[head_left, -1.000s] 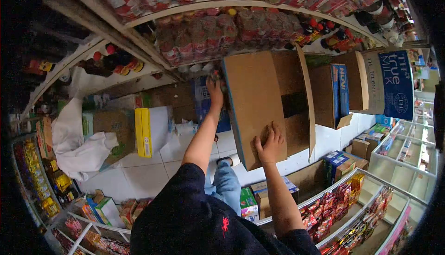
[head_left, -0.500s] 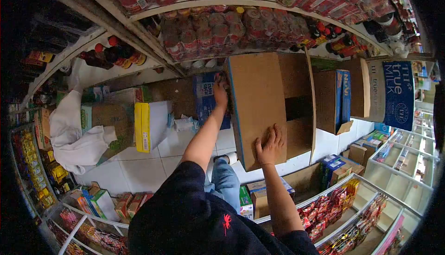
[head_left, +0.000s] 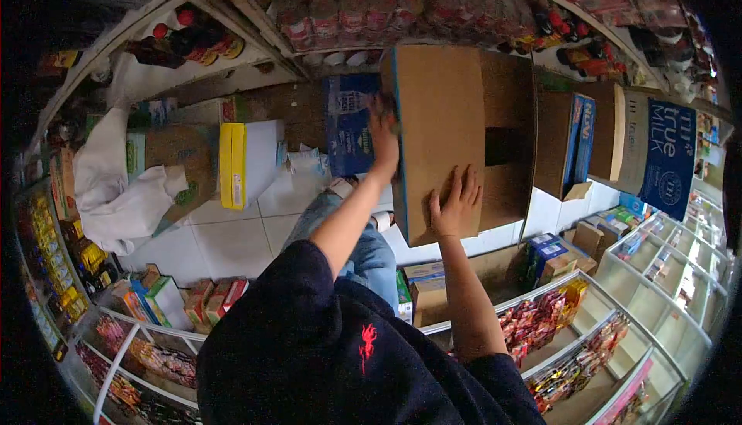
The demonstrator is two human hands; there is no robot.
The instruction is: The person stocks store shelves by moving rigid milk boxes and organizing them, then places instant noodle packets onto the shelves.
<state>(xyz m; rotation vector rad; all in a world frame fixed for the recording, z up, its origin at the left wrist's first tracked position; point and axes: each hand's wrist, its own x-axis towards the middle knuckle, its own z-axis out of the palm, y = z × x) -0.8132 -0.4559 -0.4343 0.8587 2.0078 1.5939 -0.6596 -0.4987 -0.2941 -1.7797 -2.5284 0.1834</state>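
A large brown cardboard box (head_left: 439, 131) with a blue strip along its left edge stands in front of me. Its right part shows a dark opening between flaps. My right hand (head_left: 457, 204) lies on the near part of its brown face, fingers spread. Against the box's left side is my left hand (head_left: 383, 135), fingers stretched away from me and slightly blurred. Just left of that hand sits a blue printed carton (head_left: 348, 127).
Shelves of shrink-wrapped cans (head_left: 348, 11) run along the far side. To the right are a NUVI carton (head_left: 580, 143) and a true MILK carton (head_left: 666, 150). A yellow-edged white box (head_left: 233, 166) and a white cloth (head_left: 100, 185) lie left. Glass-framed snack racks (head_left: 541, 309) stand close by.
The view has shifted, and the box appears higher in it. My left hand has moved nearer along the box's left side. My right hand stays on the brown face. More of my legs shows.
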